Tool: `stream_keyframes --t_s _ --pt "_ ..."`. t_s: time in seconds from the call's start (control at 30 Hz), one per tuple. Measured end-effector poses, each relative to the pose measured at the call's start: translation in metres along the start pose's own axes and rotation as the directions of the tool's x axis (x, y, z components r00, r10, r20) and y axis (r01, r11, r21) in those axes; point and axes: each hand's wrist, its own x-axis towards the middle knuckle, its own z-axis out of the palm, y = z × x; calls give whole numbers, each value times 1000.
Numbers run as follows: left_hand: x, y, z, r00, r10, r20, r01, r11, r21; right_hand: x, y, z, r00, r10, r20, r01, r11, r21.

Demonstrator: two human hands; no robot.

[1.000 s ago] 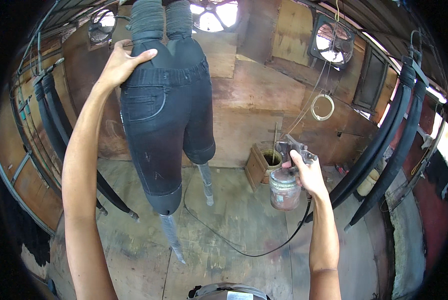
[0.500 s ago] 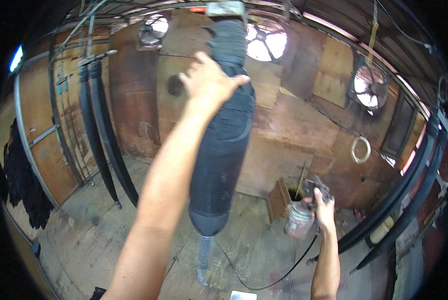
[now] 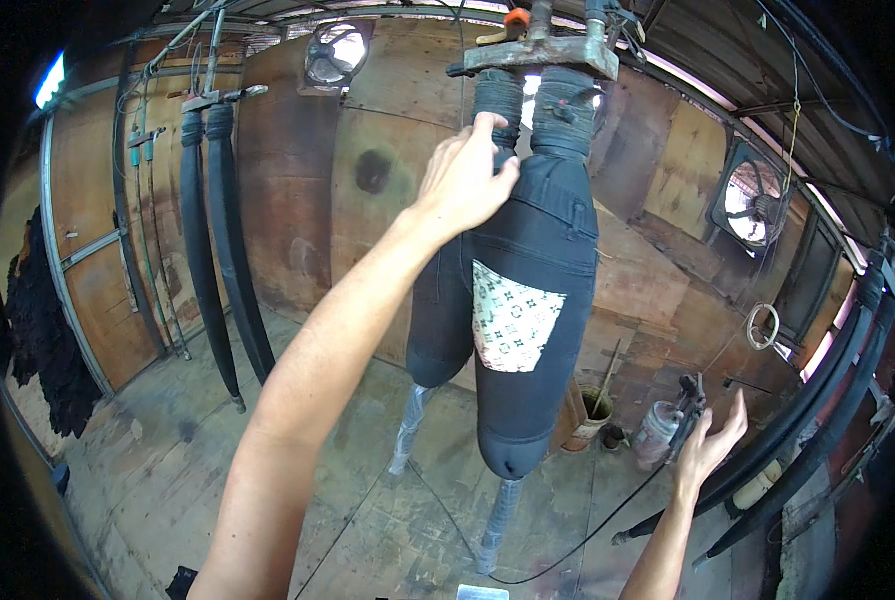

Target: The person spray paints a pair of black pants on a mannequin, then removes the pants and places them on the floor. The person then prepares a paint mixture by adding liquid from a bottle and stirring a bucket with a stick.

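Note:
In front of me hang black trousers (image 3: 543,225), stretched over a two-legged form. A light patterned patch (image 3: 518,318) covers the thigh of the right leg. The legs end in rounded tips above plastic-wrapped rods (image 3: 500,520). My left hand (image 3: 466,178) is at the top of the left leg, beside its ribbed wrapped neck (image 3: 500,95). Its thumb and fingers are apart, with nothing visibly grasped. Low at the right, my right hand (image 3: 710,440) holds a spray gun (image 3: 686,418) with a clear cup (image 3: 658,430), some of its fingers stretched upward.
A metal crossbar (image 3: 543,58) carries the form. Dark hanging tubes stand left (image 3: 230,240) and right (image 3: 818,430). From the gun, a thin black hose (image 3: 608,522) trails over the floor. A bucket (image 3: 593,415) sits by the plywood wall (image 3: 388,240), which has fans (image 3: 753,200).
The form has turned from edge-on, bringing both legs and the patch into view. My left hand now lies at the left leg's top. The spray gun and my right hand appear farther right.

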Motion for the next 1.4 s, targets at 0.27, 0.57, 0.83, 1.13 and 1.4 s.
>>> stream_keyframes --t_s 0.27,0.57,0.83,1.13,1.4 --pt "-12 -67 -22 990 129 -55 -125 990 57 121 -271 45 739 -661 -129 673 719 171" --pt "-228 -138 -15 991 -69 -115 57 993 -101 253 -416 180 561 -791 245 809 460 -366" --pt "-389 -192 1 756 -554 348 601 798 -34 282 -426 190 535 -680 501 828 306 -469" --pt "-370 -188 11 719 -469 514 599 793 -114 194 -268 129 800 -597 56 598 787 -153" --pt "-361 -179 29 712 -447 542 631 746 -214 43 -155 103 904 -131 406 99 990 100"
